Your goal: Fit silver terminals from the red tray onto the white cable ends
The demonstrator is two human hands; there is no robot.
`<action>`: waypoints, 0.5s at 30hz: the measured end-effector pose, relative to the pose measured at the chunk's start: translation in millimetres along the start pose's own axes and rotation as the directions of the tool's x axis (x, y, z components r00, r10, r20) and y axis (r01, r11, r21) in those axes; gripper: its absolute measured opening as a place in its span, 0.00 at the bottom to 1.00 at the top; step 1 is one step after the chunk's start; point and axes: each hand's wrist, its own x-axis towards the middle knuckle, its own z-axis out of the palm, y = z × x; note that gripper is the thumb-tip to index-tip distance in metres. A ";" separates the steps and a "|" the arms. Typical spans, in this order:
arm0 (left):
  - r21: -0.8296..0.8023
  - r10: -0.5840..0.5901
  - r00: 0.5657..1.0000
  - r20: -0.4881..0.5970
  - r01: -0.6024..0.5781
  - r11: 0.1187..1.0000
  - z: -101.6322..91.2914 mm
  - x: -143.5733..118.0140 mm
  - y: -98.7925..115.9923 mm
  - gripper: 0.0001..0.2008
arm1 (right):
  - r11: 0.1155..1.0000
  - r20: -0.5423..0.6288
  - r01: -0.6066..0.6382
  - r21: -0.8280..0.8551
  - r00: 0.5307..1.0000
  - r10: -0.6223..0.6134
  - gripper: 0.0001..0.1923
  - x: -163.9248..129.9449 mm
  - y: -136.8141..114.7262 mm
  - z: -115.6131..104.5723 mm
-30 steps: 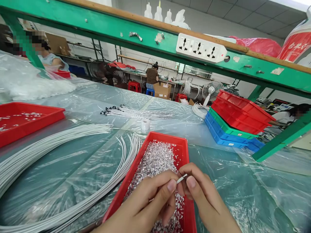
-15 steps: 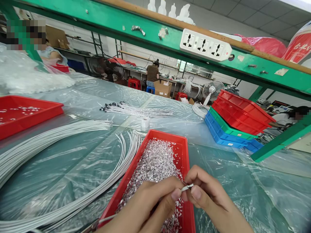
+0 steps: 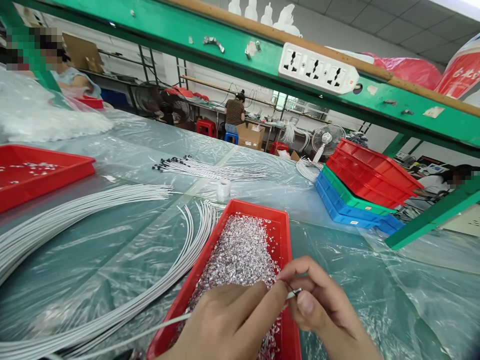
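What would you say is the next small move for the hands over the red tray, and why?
Probably push the small metal piece further onto the white wire end. The left hand pinches the wire, the right hand pinches the piece at its tip, both over the red tray.

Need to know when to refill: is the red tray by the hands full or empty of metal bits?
Partly full: silver bits heap along the red tray, its far corner bare.
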 end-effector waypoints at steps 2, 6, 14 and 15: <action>0.048 0.016 1.000 0.017 -0.017 0.999 -1.4 3.4 2.4 0.14 | 0.999 -0.025 -0.006 0.036 1.000 0.007 0.17 0.6 2.1 2.7; 0.074 0.042 0.998 -0.047 -0.039 0.996 -1.0 8.2 5.4 0.18 | 0.999 -0.084 0.006 0.048 0.996 -0.002 0.18 -0.6 0.1 9.7; 0.003 -0.076 0.977 -0.201 0.078 0.997 -10.1 4.7 7.6 0.14 | 0.994 -0.157 -0.045 -0.101 0.987 0.029 0.24 2.2 11.8 16.2; 0.019 -0.126 0.969 -0.211 0.133 0.991 -13.1 3.1 9.1 0.13 | 0.985 -0.174 -0.069 -0.159 0.984 0.041 0.26 5.0 14.9 15.1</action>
